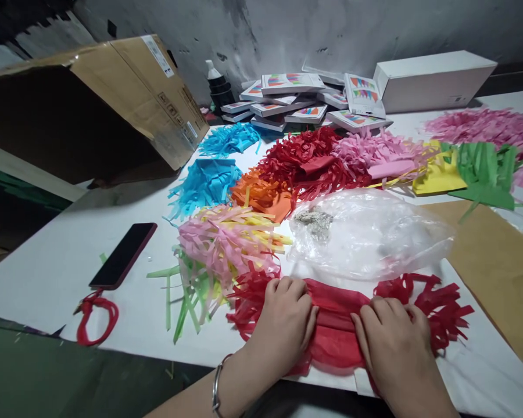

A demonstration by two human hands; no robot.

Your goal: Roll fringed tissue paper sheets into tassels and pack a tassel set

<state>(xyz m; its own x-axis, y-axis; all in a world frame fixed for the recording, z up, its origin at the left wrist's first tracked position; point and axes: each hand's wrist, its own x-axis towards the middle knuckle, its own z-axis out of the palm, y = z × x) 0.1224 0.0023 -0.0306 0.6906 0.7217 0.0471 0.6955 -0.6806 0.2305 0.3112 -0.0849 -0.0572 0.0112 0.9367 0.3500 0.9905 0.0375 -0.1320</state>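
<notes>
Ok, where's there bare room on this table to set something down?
On the table left of the smartphone, and between the red strap and green strips. Crowded: the middle, with tissue fringes and a plastic bag, and front centre, where the left hand and right hand hold red tissue paper.

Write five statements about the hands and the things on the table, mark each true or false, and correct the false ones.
1. The left hand and right hand touch the front red paper. True.
2. A bracelet is on the right wrist. False: the bracelet is on the left.
3. The phone has a dark screen. True.
4. The plastic bag lies left of the phone. False: the plastic bag lies right of it.
5. The white box stands right of the carton. True.
</notes>
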